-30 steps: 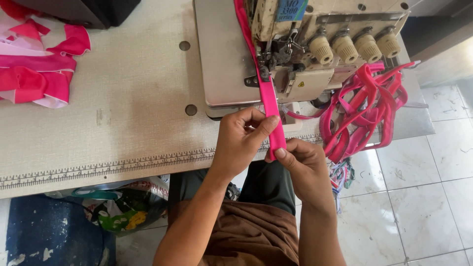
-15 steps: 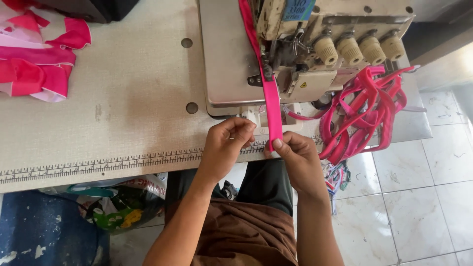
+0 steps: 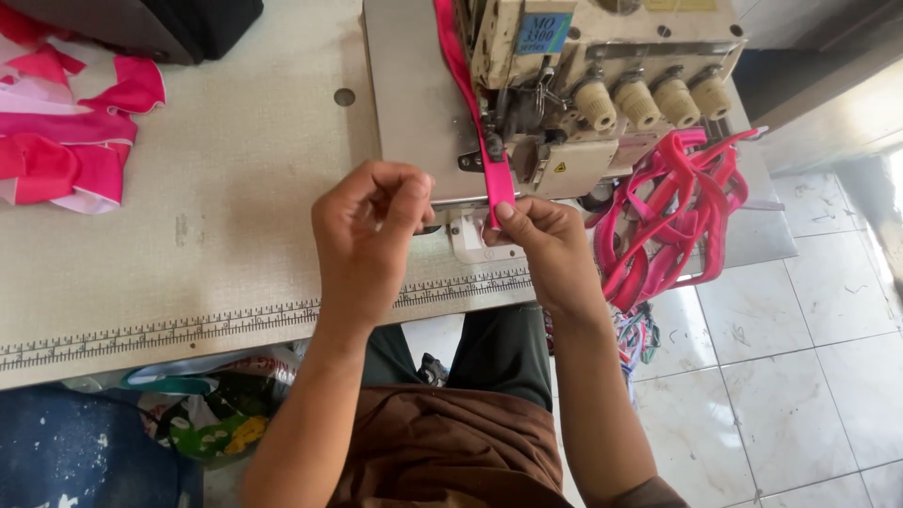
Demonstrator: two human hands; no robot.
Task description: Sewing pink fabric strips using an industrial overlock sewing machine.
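Sewing table (image 3: 188, 235): beneath both hands.
Overlock machine (image 3: 574, 103): just beyond the fingertips.
Sewn strap pile (image 3: 677, 216): right of the right hand (image 3: 546, 249).
Pink strap (image 3: 489, 160): pinched by right fingers, feeding stage; next calls for steady guiding.
Left hand (image 3: 367, 240): fingers curled, grasp unclear.

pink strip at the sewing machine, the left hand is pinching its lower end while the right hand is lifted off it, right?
Not quite: the hands are swapped. In the head view the right hand pinches the lower end of the pink strip in front of the sewing machine, while the left hand is lifted beside it, its fingers curled and not on the strip.
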